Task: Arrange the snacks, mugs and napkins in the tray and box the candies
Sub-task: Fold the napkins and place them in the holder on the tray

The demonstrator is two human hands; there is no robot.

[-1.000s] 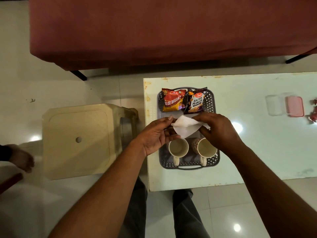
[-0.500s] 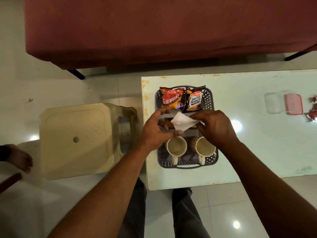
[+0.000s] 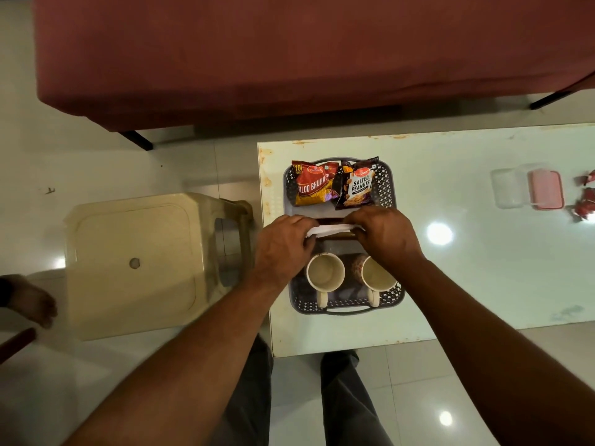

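A grey perforated tray [image 3: 388,185] sits on the glass table [image 3: 483,278]. At its far end lie a red Aloo Bhujia packet [image 3: 312,188] and a dark Salted Peanuts packet [image 3: 357,188]. Two cream mugs, left [image 3: 325,272] and right [image 3: 375,275], stand at its near end. Over the tray's middle, my left hand [image 3: 283,249] and my right hand [image 3: 386,235] pinch the two ends of a white napkin [image 3: 328,229], held flat and low. Far right, red-wrapped candies [image 3: 584,201] lie beside a clear box [image 3: 507,188] and its pink lid [image 3: 546,189].
A beige plastic stool [image 3: 135,262] stands left of the table. A red-covered couch [image 3: 289,53] runs along the far side. Another person's bare foot [image 3: 30,300] shows at the left edge. My legs are below the table's near edge.
Both hands have lowered the napkin from a loose raised fold to a flat strip stretched between them, just above the tray's middle.
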